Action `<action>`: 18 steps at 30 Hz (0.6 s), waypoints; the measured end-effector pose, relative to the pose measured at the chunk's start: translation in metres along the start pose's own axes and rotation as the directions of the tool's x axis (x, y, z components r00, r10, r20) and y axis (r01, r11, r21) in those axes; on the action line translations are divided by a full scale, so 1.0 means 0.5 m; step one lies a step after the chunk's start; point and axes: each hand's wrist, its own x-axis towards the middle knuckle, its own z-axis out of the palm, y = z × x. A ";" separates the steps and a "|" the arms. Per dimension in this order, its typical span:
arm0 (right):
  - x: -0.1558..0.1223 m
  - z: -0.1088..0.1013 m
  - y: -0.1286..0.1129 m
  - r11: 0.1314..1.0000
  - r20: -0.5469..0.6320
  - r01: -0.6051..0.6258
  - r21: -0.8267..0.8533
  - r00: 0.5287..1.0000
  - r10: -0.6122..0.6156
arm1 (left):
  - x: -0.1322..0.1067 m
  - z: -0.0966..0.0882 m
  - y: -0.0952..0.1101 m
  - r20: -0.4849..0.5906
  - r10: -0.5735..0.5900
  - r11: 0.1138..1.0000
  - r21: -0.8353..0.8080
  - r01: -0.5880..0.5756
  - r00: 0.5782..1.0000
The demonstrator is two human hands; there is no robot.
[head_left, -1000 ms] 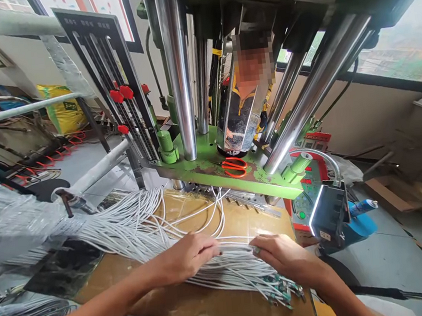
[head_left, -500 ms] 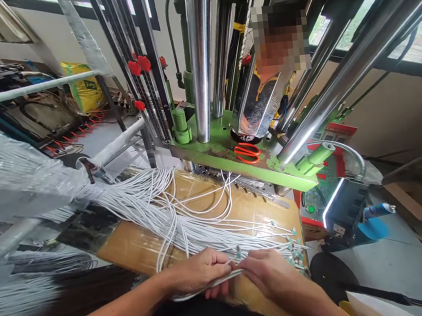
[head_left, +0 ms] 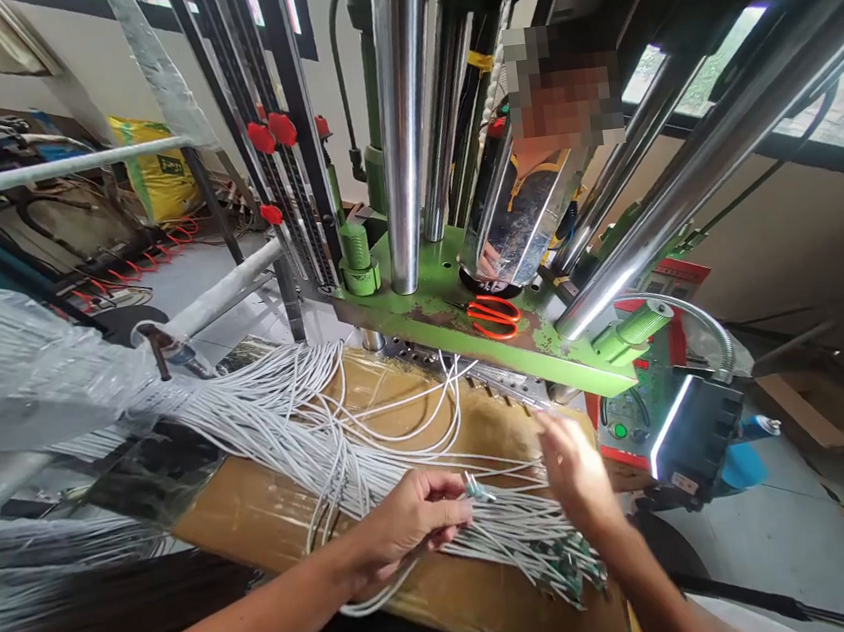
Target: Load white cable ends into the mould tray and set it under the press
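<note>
A thick bundle of thin white cables point(head_left: 283, 426) fans across a brown cardboard-covered table point(head_left: 253, 505). My left hand point(head_left: 406, 524) is closed around a few of these cables, whose green connector tips point(head_left: 478, 491) poke out past my fingers. My right hand point(head_left: 578, 470) is raised just above the cable ends, fingers spread, blurred and holding nothing. More cable ends with small green circuit boards point(head_left: 569, 567) lie under it near the table's front right corner.
A green press machine point(head_left: 468, 326) with chrome columns point(head_left: 398, 127) stands right behind the table, orange scissors point(head_left: 493, 316) on its plate. Another person stands behind it. A control box with a lamp point(head_left: 686, 429) is at the right. Plastic-wrapped cable bundles point(head_left: 27, 367) lie left.
My right hand has let go of the cables and lifted up and to the right. My left hand keeps its few cables and has shifted slightly.
</note>
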 end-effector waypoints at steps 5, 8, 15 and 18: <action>0.062 -0.011 0.143 0.978 0.033 -0.098 -0.186 0.994 0.106 | -0.001 -0.012 0.008 -0.019 0.065 0.998 -0.001 -0.065 0.998; 0.072 -0.017 0.151 0.974 0.103 -0.091 -0.206 0.988 0.114 | 0.001 -0.013 0.004 -0.035 0.086 0.996 0.017 -0.085 0.996; 0.042 -0.045 0.060 0.979 0.290 -0.203 0.019 0.938 0.188 | -0.001 -0.013 -0.002 -0.052 0.147 0.987 0.075 -0.143 0.988; 0.006 -0.036 -0.002 0.932 0.414 -0.305 0.197 0.887 0.203 | 0.001 -0.008 0.004 -0.039 0.127 0.991 0.051 -0.125 0.991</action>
